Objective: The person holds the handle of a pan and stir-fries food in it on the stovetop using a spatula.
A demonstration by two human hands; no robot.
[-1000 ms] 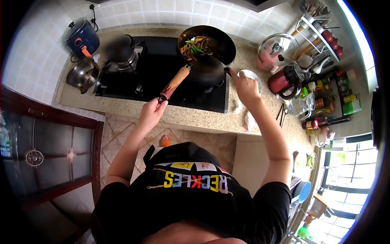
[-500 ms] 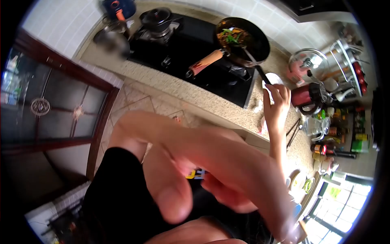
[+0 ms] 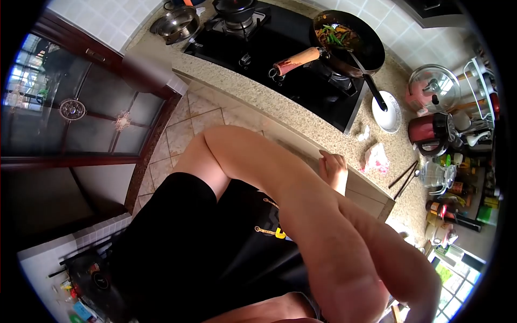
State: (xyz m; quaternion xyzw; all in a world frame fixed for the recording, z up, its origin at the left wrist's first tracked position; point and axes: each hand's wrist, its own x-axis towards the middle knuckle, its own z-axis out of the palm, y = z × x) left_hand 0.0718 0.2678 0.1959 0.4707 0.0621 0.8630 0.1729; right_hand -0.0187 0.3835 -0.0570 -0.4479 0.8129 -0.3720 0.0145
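The right hand (image 3: 334, 168) was released, fingers loosely bent, near the counter (image 3: 301, 124); the left hand's state couldn't be told. Upper right, the spatula (image 3: 375, 92) slanted diagonally from the wok (image 3: 369, 48), handle pointing lower right over a plate (image 3: 389, 121).

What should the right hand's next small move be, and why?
Perhaps bring the right hand to the black handle of the spatula: it leans unheld on the rim of the wok, cut food lies inside, and the hand appears empty, near the counter's front edge.
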